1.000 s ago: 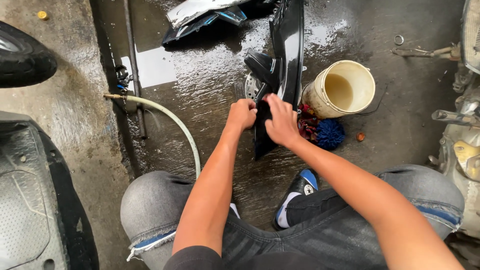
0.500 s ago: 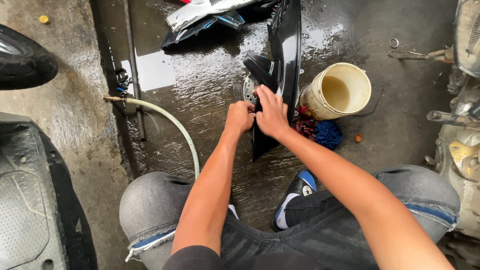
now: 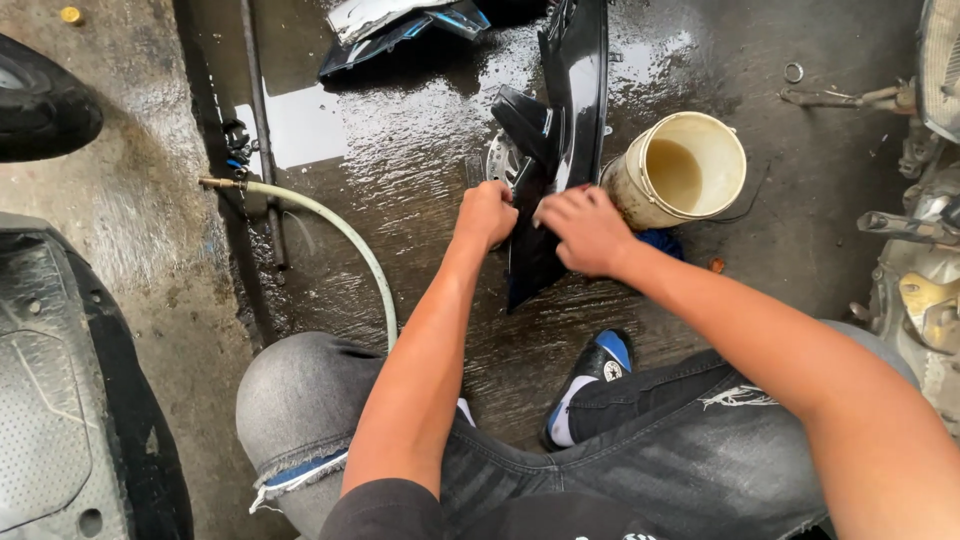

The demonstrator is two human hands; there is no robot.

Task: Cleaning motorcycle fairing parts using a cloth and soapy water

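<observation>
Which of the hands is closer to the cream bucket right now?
The right hand. It rests on the black panel just beside the cream bucket, almost at its lower wall. The left hand grips the panel's far edge, with the panel between it and the bucket.

Wet, dark concrete floor [image 3: 420, 150] fills the frame's middle, glistening with daylight. A drier grey slab [image 3: 120, 210] lies at left.

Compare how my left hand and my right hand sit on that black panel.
The left hand is curled into a fist at the black panel's left edge; the right hand lies flatter, fingers spread over its face. The left hand sits a little higher in view, the right nearer the cream bucket. Both touch the panel's lower part.
</observation>
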